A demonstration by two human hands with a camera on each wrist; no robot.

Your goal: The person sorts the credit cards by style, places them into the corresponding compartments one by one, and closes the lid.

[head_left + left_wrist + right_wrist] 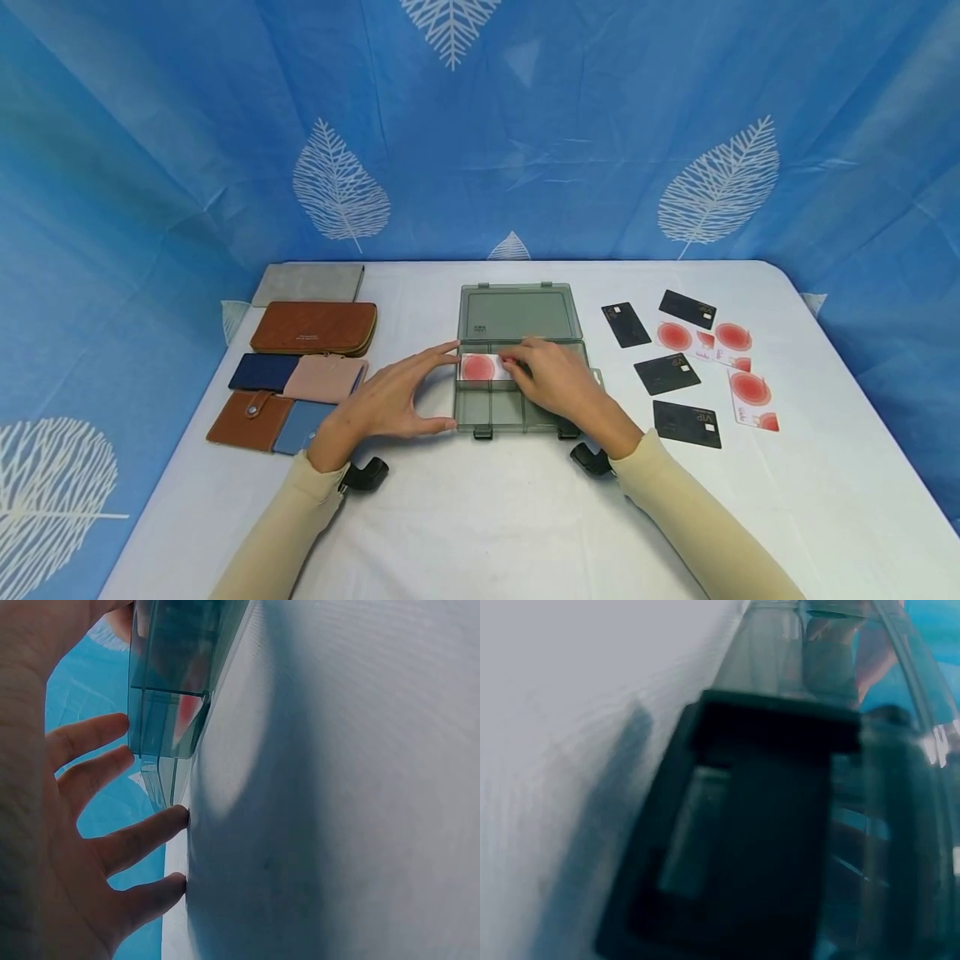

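Your sleeves sit nearest, both hands over the white surface (480,517). Left hand (382,404) is spread flat w/ relaxed fingers, grip released, fingertips touching the left edge of the open gray plastic box (517,367). Right hand (558,383) pinches a white card w/ red circle (483,367), lying in the box's far-left compartment. More cards (693,367) lie right of the box; wallets (300,367) lie left.

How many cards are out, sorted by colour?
Black cards: 4, all loose on the table.
White cards with red circles: 4, three loose on the table and one in the box under the right hand.
Total: 8 cards.
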